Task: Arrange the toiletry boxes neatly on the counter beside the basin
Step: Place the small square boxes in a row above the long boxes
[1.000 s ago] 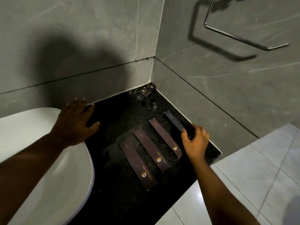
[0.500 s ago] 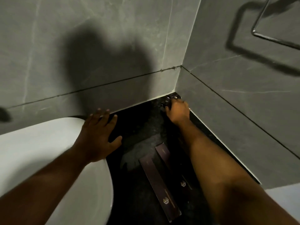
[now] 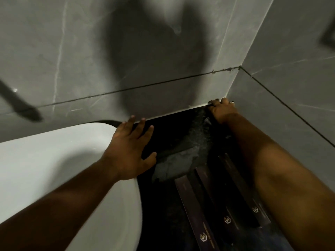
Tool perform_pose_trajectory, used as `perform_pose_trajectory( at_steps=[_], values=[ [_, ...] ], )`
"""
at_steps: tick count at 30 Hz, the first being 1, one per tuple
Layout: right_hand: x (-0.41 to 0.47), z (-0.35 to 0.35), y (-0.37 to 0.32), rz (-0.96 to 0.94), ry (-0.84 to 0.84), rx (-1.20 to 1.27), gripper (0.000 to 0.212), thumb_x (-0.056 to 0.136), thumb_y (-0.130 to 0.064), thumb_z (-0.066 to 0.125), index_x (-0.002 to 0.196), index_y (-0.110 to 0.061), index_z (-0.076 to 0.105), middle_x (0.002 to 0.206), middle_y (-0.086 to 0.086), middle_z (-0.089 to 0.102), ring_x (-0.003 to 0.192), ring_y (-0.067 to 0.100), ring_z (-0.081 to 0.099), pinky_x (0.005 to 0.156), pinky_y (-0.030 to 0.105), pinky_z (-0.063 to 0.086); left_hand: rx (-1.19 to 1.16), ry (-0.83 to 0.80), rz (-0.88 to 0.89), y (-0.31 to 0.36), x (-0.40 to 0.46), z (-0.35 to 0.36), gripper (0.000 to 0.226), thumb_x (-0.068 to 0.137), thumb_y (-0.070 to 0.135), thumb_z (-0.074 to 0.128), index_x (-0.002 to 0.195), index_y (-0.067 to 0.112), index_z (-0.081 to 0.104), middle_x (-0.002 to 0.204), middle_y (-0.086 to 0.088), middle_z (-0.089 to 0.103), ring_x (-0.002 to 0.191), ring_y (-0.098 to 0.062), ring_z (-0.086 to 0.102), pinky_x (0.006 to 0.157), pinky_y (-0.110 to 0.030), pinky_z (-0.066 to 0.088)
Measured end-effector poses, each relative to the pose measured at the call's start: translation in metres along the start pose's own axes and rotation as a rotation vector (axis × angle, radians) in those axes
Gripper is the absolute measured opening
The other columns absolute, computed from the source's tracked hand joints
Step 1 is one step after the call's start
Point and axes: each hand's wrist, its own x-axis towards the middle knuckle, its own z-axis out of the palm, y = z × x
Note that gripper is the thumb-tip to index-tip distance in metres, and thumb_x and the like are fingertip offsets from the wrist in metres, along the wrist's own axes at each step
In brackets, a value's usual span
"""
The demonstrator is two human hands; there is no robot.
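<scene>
Three long dark maroon toiletry boxes with gold logos lie side by side on the black counter [image 3: 174, 138]: the left box [image 3: 192, 209], the middle box [image 3: 215, 196] and the right box [image 3: 239, 183], which is partly under my right forearm. My right hand [image 3: 222, 111] reaches into the far wall corner with its fingers curled down; whatever lies under it is hidden. My left hand [image 3: 130, 151] rests flat with fingers spread, across the basin's rim and the counter, holding nothing.
The white basin [image 3: 54, 160] fills the left. Grey tiled walls meet at the corner behind the counter. A small dark item [image 3: 208, 121] lies beside my right hand. Bare speckled counter lies between my two hands.
My right hand left the rightmost long box and reached forward into the far corner, over the small boxes there. The view moved closer and rightward. My left hand stayed on the basin rim.
</scene>
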Motion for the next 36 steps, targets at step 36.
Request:
perform_pose_trajectory(
  at_steps=[36],
  values=[
    [-0.121, 0.018, -0.137, -0.232, -0.122, 0.561, 0.07, 0.063, -0.028, 0.076, 0.129, -0.026, 0.054, 0.123, 0.009, 0.051, 0.115, 0.031, 0.048, 0.102, 0.034, 0.042, -0.121, 0.035, -0.031, 0.003, -0.007, 0.005, 0.091, 0.074, 0.069, 0.014, 0.147, 0.015, 0.014, 0.157, -0.014, 0.01, 0.144, -0.03, -0.002, 0.115, -0.045, 0.0]
  ],
)
